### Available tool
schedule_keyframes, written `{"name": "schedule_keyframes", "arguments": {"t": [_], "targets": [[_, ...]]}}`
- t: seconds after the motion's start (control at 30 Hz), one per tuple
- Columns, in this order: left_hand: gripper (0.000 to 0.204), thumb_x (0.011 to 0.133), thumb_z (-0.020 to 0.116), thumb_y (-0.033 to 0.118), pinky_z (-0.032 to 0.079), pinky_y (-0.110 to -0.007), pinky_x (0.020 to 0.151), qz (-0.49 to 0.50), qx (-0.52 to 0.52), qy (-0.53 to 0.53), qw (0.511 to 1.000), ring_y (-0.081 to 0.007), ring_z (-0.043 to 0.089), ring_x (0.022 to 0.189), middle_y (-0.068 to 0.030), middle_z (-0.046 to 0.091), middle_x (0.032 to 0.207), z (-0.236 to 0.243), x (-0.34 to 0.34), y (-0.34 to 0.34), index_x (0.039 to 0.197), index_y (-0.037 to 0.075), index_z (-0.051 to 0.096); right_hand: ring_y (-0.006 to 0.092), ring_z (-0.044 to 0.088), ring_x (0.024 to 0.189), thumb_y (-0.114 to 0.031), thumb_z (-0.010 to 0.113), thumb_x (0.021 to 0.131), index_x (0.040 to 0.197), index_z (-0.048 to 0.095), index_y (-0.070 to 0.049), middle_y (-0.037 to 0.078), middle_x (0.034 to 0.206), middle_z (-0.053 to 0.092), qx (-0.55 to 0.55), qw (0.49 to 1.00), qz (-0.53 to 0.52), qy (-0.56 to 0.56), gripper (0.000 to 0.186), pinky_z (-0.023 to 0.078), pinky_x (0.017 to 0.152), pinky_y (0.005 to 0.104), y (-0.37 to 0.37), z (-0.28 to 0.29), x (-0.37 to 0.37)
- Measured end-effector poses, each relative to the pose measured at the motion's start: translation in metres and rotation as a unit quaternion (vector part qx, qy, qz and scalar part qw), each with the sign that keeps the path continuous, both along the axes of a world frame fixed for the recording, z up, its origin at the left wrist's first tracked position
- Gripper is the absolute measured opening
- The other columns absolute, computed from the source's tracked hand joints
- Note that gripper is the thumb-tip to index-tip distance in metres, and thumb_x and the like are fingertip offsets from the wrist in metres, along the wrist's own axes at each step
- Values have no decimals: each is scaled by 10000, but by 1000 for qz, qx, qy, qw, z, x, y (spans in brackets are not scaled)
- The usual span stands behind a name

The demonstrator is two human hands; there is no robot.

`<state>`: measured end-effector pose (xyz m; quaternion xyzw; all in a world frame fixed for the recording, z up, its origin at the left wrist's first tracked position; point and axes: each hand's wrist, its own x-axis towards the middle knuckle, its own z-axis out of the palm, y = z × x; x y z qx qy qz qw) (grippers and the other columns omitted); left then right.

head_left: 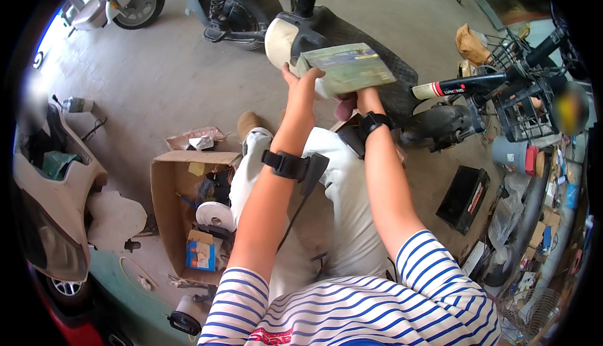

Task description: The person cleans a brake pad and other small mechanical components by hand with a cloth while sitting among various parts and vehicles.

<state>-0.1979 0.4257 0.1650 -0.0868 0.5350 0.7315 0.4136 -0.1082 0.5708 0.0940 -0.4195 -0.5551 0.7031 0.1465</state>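
– Both hands are up ahead of the knees at a pale green packet (353,68). How do they have it?

– Right hand (369,98) holds it from below at the near edge, its fingers mostly hidden. Left hand (303,81) is at the left end with its digits parted; whether it pinches or only steadies, I cannot tell.

– Heavy?

– Light, I'd guess, and rather flat. It has a sheen like plastic film, so it may slide a little. It looks stiff enough to keep its shape, though the wrapping probably gives or tears. I'd take it by the two short ends; what is inside doesn't show.

– And around it?

– Just beyond, a scooter's dark footboard (377,48) and a cream panel (281,43) block the way forward. Off to the right, a striped tube (453,86) juts in from a wire basket (522,108).

– Lower down?

– An open cardboard box (164,186) stands beside the left leg, with a white disc (215,216) among its clutter. A black case (463,199) lies on the floor to the right, well apart from the hands.
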Motion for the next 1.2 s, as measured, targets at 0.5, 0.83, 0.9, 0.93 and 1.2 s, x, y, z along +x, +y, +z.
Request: {"name": "schedule_keyframes", "arguments": {"t": [0.5, 0.83, 0.9, 0.93, 1.2], "targets": [[472, 895, 462, 131, 402, -365, 972, 23, 173, 42, 984, -247, 483, 1168, -106, 299, 1421, 5, -1, 6, 1341, 40, 334, 170, 569, 735, -216, 483, 907, 895, 576, 3, 85, 856, 608, -85, 978, -189, -5, 238, 465, 633, 331, 45, -81, -1], [420, 897, 452, 151, 436, -335, 935, -64, 186, 20, 980, -264, 545, 1101, -139, 455, 1264, 12, -7, -4, 1281, -18, 415, 179, 598, 692, -183, 458, 918, 844, 624, -86, 62, 785, 658, -70, 987, -146, 14, 206, 479, 661, 301, 30, -54, -6], [409, 908, 443, 160, 440, -335, 931, -67, 192, 35, 979, -265, 552, 1094, -138, 475, 1247, 4, -2, -4, 1274, -23, 419, 173, 595, 706, -188, 457, 919, 858, 624, -87, 58, 802, 657, -77, 987, -136, 37, 205, 477, 667, 299, 27, -48, -6], [400, 919, 435, 170, 443, -336, 927, -61, 199, 55, 976, -267, 559, 1086, -138, 495, 1230, 2, -3, -1, 1266, -27, 423, 170, 594, 713, -190, 456, 920, 864, 624, -87, 56, 811, 656, -76, 987, -132, 49, 205, 477, 670, 298, 27, -44, -8], [357, 912, 390, 145, 437, -325, 923, -92, 199, 51, 974, -254, 571, 1062, -156, 552, 1176, 24, 2, 2, 1217, -25, 457, 147, 584, 769, -208, 453, 926, 919, 624, -89, 39, 882, 651, -80, 981, -140, 107, 209, 470, 695, 289, 14, -31, -18]]}}
